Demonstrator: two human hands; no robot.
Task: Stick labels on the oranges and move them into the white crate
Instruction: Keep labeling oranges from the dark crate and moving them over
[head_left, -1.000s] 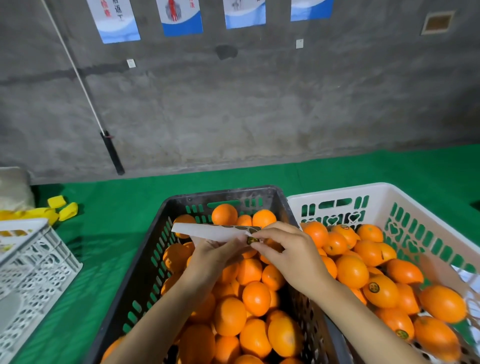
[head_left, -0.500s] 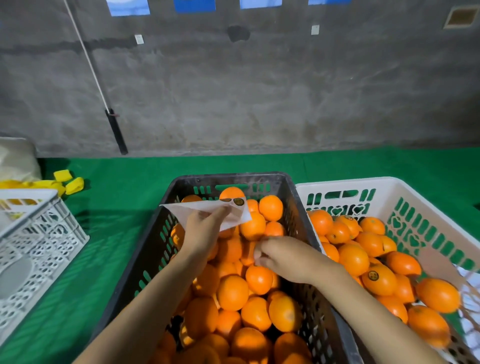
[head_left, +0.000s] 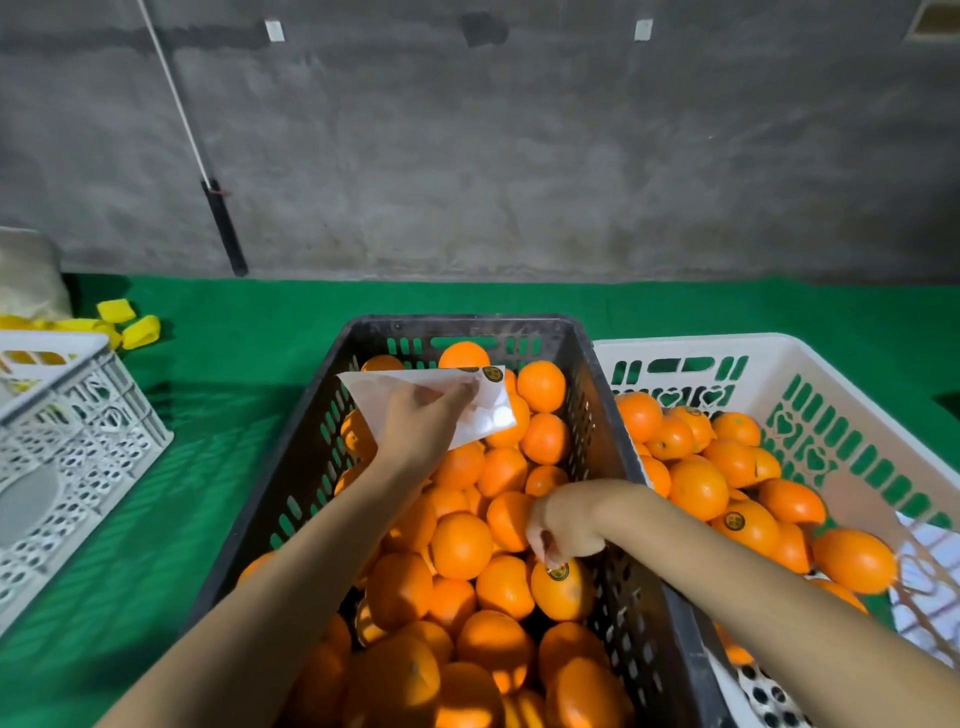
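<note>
A black crate (head_left: 467, 325) in the middle is full of oranges. My left hand (head_left: 415, 431) grips a white label sheet (head_left: 488, 415) above its far end, thumb on top. My right hand (head_left: 566, 525) reaches down by the crate's right wall. Its bunched fingertips pinch the upper edge of a round dark label (head_left: 560, 571) that lies on an orange (head_left: 566, 597). To the right, the white crate (head_left: 727, 345) holds several oranges, some with labels.
A green cloth (head_left: 234, 415) covers the surface, which ends at a grey wall behind. A white lattice crate (head_left: 78, 441) stands at the left, with yellow pieces (head_left: 130, 325) behind it. A black-handled rod (head_left: 223, 223) leans on the wall.
My right hand left the sheet and dropped toward me to an orange by the black crate's right wall, where a label now sits. My left hand kept the sheet, now held further away.
</note>
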